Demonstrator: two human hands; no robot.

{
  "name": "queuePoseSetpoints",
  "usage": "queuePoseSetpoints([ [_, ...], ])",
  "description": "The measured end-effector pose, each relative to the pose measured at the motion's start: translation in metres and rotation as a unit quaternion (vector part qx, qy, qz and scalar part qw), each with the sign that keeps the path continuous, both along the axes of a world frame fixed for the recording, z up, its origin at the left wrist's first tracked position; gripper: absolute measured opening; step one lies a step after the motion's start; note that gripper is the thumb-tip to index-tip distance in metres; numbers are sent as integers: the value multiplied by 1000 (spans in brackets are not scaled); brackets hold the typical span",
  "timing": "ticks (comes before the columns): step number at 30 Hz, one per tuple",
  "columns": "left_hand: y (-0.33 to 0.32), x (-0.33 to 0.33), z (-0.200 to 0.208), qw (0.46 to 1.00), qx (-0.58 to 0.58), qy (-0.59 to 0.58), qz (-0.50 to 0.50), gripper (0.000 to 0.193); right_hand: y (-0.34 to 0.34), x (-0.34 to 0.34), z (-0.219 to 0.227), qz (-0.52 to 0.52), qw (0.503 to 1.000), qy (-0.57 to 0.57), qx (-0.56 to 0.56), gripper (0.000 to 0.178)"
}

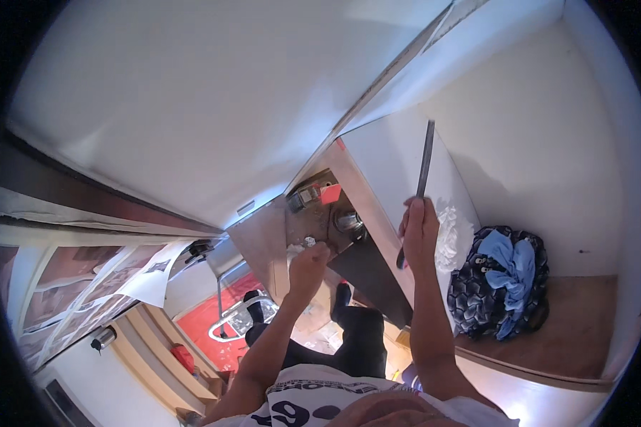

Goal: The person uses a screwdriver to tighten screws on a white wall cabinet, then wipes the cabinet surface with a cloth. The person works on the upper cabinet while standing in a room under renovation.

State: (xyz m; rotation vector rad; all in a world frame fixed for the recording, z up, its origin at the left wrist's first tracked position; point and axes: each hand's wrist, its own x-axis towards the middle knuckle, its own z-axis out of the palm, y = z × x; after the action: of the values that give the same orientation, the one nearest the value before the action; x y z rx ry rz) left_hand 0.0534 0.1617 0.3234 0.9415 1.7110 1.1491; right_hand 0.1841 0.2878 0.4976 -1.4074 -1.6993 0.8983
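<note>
My right hand [420, 226] is wrapped round a long, thin dark bar [425, 158]. Most of the bar points up and away above the fist, and a short end sticks out below it. It looks straight and flat, but its exact kind does not show. My left hand [308, 267] is raised in front of me with its fingers curled closed. Whatever those fingers hold, if anything, is hidden. Just right of my right hand lies a crumpled white plastic bag or sheet [446, 238], beside a white panel [377, 153].
A dark patterned bag or bundle [470, 299] with a blue cloth [509, 256] on it lies on a brown ledge [580, 313] at right. Below stand a metal stepladder [235, 320] on a red floor covering [199, 320] and wooden shelves [157, 345]. A large white panel [192, 92] rises ahead.
</note>
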Motion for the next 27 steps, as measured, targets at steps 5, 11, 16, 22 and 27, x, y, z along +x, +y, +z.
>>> queuePoseSetpoints([
  [5, 76, -60, 92, 959, 215, 123, 140, 25, 39, -38, 13, 32, 996, 21, 76, 31],
  [11, 168, -95, 199, 865, 425, 195, 180, 32, 73, -64, 6, 50, 988, 59, 133, 35],
  [16, 195, -74, 229, 869, 455, 139, 135, 44, 83, -74, 11, 61, 985, 54, 152, 32],
  [22, 216, -57, 232, 874, 440, 132, 161, 57, 93, -68, 15, 74, 978, -7, 193, 31],
  [27, 213, -56, 245, 901, 360, 201, 137, 61, 93, -63, 23, 81, 986, -42, 139, 34],
])
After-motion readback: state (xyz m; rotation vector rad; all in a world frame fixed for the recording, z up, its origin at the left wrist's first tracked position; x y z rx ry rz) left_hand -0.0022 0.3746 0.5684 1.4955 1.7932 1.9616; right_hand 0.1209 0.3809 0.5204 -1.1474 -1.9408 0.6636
